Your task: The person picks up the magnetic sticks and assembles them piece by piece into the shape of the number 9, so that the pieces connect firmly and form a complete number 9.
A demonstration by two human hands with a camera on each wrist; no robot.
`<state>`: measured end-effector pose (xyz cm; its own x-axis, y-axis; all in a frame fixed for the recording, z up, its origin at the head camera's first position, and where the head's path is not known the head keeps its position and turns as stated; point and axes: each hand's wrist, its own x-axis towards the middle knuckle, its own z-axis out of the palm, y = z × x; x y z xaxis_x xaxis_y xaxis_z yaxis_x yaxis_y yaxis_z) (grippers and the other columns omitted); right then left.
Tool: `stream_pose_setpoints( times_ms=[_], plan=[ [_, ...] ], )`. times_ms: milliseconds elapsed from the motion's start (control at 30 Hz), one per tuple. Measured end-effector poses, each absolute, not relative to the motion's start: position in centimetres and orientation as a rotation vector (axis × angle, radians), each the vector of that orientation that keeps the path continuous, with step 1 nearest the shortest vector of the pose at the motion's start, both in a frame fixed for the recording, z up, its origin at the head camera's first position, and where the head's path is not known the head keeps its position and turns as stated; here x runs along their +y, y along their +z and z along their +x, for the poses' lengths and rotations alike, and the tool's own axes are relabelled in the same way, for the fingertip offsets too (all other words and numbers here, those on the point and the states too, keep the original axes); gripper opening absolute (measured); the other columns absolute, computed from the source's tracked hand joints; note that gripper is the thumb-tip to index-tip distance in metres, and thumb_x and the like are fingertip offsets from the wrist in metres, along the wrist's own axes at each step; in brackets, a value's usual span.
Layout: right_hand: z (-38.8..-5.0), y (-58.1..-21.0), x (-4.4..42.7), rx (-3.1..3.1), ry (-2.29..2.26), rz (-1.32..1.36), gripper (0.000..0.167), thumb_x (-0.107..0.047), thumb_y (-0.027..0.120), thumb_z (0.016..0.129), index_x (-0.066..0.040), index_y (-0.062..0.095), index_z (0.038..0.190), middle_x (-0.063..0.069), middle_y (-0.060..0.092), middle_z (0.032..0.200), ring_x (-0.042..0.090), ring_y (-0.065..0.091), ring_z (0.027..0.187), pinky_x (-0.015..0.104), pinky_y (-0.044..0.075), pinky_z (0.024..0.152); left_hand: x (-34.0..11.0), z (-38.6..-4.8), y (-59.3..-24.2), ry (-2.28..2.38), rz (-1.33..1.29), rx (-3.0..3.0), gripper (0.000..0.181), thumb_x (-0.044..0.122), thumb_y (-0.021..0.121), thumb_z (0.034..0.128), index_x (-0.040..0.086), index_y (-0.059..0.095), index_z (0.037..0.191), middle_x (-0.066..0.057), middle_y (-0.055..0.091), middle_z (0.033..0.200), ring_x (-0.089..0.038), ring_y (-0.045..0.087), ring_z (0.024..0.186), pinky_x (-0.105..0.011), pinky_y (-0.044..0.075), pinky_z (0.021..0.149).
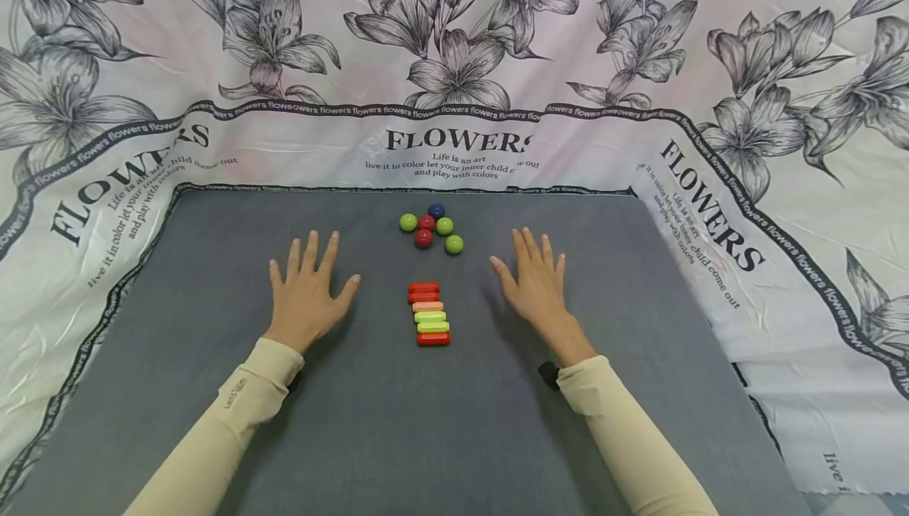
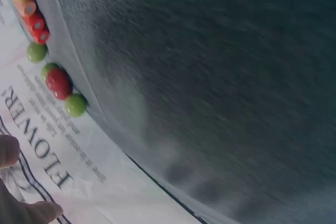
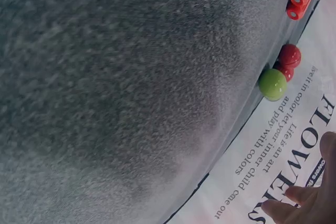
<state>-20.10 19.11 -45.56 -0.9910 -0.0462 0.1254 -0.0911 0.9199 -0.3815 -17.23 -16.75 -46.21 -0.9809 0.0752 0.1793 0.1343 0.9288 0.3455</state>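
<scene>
- Your left sleeve (image 1: 213, 429) comes in from the lower left, pale yellow, with small lettering near the cuff.
- Your left grip (image 1: 305, 303) is spread wide over the grey surface (image 1: 369, 437), fingers straight, thumb out towards the sticks, and has hold of nothing.
- Between your hands, nearer the left one, six sticks (image 1: 429, 317) lie crosswise, side by side in a column. From the far end towards you they run red, red, orange, yellow-green, yellow-green, red; the near ones sit slightly farther right.
- Just beyond them are six balls (image 1: 424, 239) in a loose cluster: one green at the left, two red, a blue one farthest back, then two green at the right.
- Your right grip (image 1: 536, 287) is also wide, fingers straight and thumb pointing left, holding nothing, to the right of sticks and balls.
- A black piece (image 1: 550, 375) shows at your right cuff.
</scene>
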Motion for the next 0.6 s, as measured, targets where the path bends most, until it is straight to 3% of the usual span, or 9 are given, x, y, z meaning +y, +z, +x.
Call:
stream_pose_setpoints(
  times_ms=[233, 367, 600],
  plan=[
    [-20.3, -45.4, 18.9, -2.955, 0.616, 0.090, 0.073, -0.056, 0.042, 0.103, -0.019, 0.020, 0.162, 0.011, 0.022, 0.168, 0.039, 0.008, 0.158, 0.071, 0.008, 0.121, -13.7, -18.8, -46.0, -0.665, -0.404, -2.979, 0.082, 0.051, 0.053, 0.0991, 0.023, 0.010, 0.164, -0.018, 0.018, 0.168, -0.044, 0.020, 0.154, -0.070, 0.023, 0.118],
    [-20.3, -45.3, 18.8, -2.952, 0.633, 0.066, 0.072, -0.056, 0.042, 0.103, -0.019, 0.021, 0.162, 0.010, 0.022, 0.169, 0.039, 0.008, 0.158, 0.070, 0.007, 0.122, -12.3, -19.6, -46.1, -0.944, -0.630, -3.046, 0.083, 0.038, 0.058, 0.1011, 0.025, 0.005, 0.164, -0.017, 0.022, 0.167, -0.042, 0.026, 0.153, -0.065, 0.027, 0.120],
    [-20.3, -45.2, 18.5, -2.977, 0.655, 0.060, 0.072, -0.057, 0.040, 0.104, -0.019, 0.021, 0.162, 0.009, 0.022, 0.169, 0.038, 0.008, 0.158, 0.070, 0.009, 0.122, -11.4, -20.1, -47.1, -1.299, -0.804, -3.049, 0.078, 0.015, 0.063, 0.0994, 0.012, 0.017, 0.162, -0.022, 0.038, 0.159, -0.042, 0.041, 0.144, -0.061, 0.036, 0.116]
  ],
)
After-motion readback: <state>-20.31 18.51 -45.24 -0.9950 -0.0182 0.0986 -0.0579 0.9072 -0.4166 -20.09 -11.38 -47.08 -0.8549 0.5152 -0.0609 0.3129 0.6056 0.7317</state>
